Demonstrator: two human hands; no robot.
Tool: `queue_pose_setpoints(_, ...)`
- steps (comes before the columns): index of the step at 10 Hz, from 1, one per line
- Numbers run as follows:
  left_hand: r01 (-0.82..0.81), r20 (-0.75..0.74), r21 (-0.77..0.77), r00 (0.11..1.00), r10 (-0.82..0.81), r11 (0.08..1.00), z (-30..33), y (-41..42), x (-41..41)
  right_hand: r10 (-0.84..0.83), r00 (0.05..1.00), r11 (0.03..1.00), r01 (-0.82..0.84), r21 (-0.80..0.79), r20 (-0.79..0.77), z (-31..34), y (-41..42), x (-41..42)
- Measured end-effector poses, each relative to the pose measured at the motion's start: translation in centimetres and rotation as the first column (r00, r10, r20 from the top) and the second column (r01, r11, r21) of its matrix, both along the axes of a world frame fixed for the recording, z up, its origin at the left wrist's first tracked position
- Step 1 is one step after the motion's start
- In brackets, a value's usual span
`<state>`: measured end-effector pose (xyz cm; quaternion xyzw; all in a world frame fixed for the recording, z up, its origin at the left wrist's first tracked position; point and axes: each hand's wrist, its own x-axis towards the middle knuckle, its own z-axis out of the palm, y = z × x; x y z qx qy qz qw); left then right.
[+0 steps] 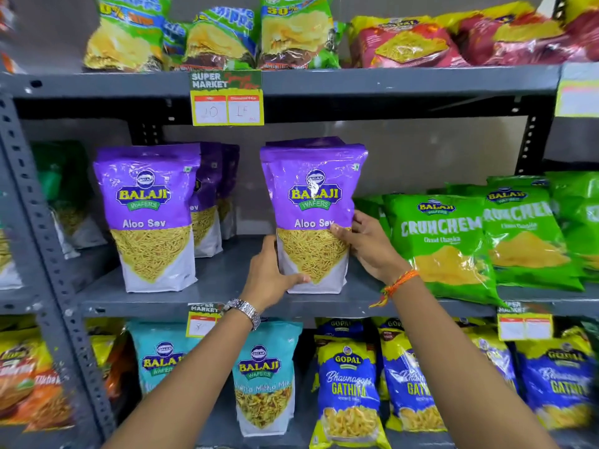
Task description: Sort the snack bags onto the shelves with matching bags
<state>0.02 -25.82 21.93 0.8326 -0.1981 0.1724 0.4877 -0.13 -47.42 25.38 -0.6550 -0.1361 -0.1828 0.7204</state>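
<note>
**Purple pouch going in beside its matches**

Both hands are steadying an upright glossy purple-and-white plastic Aloo Sev pouch (pixel 312 218) on the grey metal middle shelf (pixel 223 277), with matching purple pouches (pixel 149 218) standing at its nine o'clock and green Crunchem bags (pixel 440 244) at three o'clock. The left hand (pixel 270 275) is clamping its lower left corner; the right hand (pixel 369 244) is pressing fingers against its right edge. The pouch is probably light, slick and crushable, so holding its stiffer side seams low seems wisest.

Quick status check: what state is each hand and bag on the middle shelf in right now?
Held Aloo Sev bag: upright on shelf, gripped both sides.
Left hand: grips its lower left edge.
Right hand: holds its right edge.
Left Aloo Sev bag: upright, untouched.
Crunchem bags: leaning back.
</note>
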Motion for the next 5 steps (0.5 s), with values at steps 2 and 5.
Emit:
queue_pose_setpoints(2,-0.009,-0.009,-0.012,1.0,0.009,1.0,-0.2,-0.1,0.2,-0.002,1.0,1.0,0.002,-0.03,-0.012,0.1,0.1,0.0)
queue_pose_setpoints(5,0.031,-0.008,0.018,1.0,-0.03,0.999,0.2,0.4,-0.2,-0.119,0.989,0.979,0.103,-0.178,-0.082,1.2,0.9,-2.3)
